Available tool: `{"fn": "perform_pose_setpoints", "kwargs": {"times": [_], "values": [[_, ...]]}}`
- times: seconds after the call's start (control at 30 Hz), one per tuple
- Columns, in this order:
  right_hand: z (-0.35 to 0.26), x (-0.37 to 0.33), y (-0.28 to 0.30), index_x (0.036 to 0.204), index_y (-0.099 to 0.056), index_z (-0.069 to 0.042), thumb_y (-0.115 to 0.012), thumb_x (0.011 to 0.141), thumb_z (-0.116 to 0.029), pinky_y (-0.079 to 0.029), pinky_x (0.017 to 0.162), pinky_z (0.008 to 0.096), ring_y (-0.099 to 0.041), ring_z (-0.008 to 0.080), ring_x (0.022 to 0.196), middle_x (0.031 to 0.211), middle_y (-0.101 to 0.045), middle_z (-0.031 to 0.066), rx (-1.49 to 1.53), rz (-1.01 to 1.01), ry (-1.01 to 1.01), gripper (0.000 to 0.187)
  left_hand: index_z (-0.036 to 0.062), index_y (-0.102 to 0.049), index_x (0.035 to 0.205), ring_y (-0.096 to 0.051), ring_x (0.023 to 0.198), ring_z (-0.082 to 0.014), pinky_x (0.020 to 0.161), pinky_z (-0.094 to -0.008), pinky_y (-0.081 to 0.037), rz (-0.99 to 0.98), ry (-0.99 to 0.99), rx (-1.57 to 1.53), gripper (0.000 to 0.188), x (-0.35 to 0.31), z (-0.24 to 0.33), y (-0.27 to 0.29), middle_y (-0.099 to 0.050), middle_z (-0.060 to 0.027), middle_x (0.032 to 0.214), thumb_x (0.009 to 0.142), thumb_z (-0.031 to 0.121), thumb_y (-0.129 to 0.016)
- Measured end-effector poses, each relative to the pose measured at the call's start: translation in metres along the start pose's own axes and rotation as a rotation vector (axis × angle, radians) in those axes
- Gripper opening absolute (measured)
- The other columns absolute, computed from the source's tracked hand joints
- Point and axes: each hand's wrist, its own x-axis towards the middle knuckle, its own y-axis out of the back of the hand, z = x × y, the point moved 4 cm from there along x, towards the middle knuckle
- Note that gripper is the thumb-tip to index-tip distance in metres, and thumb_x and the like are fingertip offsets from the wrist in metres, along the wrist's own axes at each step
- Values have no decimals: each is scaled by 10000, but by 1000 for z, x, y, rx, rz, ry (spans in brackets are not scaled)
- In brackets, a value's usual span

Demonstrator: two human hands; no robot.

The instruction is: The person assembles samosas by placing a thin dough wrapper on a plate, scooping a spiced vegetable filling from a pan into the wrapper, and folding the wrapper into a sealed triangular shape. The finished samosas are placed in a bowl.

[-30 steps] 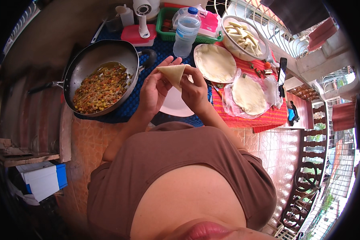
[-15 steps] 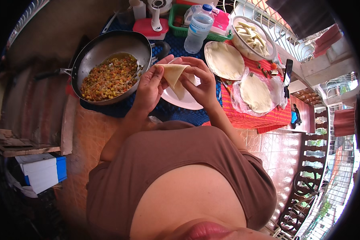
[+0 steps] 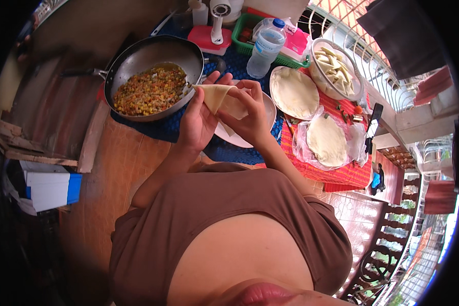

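Observation:
A pale, thin pastry wrapper (image 3: 215,97), folded into a cone, is held between my two hands above a white plate (image 3: 239,142). My left hand (image 3: 199,122) pinches its left edge with the thumb, the other fingers behind it. With bent fingers, my right hand (image 3: 250,115) grips the wrapper's right side. More pale sheet shows below the cone, partly hidden by the right hand. To the left, a large dark pan (image 3: 181,51) contains a chopped vegetable filling (image 3: 150,92) in yellow, orange and green.
Round flat wrappers (image 3: 294,93) lie at right; another stack (image 3: 325,142) rests on clear plastic. Behind them, a bowl (image 3: 321,47) holds folded pale triangles (image 3: 334,69). A water bottle (image 3: 266,48), green basket (image 3: 244,47) and red-lidded container (image 3: 201,36) stand at the back.
My view has shifted, so the table things appear further right. The fingers of my right hand have shifted on the wrapper, and the cone looks more tightly folded.

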Motion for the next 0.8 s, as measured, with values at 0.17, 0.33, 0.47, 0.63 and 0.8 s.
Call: {"fn": "perform_pose_setpoints", "kwargs": {"times": [0.17,0.33,0.47,0.63,0.8], "values": [[2,-3,-5,1055,-652,-100,-825,621,-119,-476,841,360,-551,230,938,1096,-466,110,67,-164,-12,467,58,-340,1383,-385,1317,-256,1094,-404,-330,136,-29,-33,460,-17,2,15,-387,-140,1431,1022,333,-260],[7,24,4,1067,-678,-102,-722,773,-86,-418,795,272,-557,141,924,1038,-585,43,161,-250,-26,298,28,-367,1361,-366,1331,-276,1118,-407,-297,269,-182,-98,433,-39,44,51,-395,-171,1421,1021,284,-290],[7,42,-14,1001,-695,-119,-698,783,-113,-466,746,316,-584,187,849,922,-595,50,62,-354,-62,219,25,-377,1355,-343,1344,-278,1135,-411,-269,328,-294,-117,422,-49,89,75,-387,-177,1424,1022,266,-284],[-5,77,-62,942,-708,-109,-690,776,-125,-479,753,364,-588,257,850,895,-607,74,-158,-425,233,168,8,-395,1338,-335,1349,-282,1138,-420,-260,382,-411,-30,412,-46,152,84,-380,-187,1427,1022,249,-284],[9,105,-129,950,-703,-124,-682,794,-183,-470,783,390,-585,281,900,877,-635,76,-404,-632,287,169,-22,-390,1328,-312,1357,-307,1141,-437,-257,323,-466,-41,388,-35,213,119,-348,-203,1440,1017,199,-315]]}}
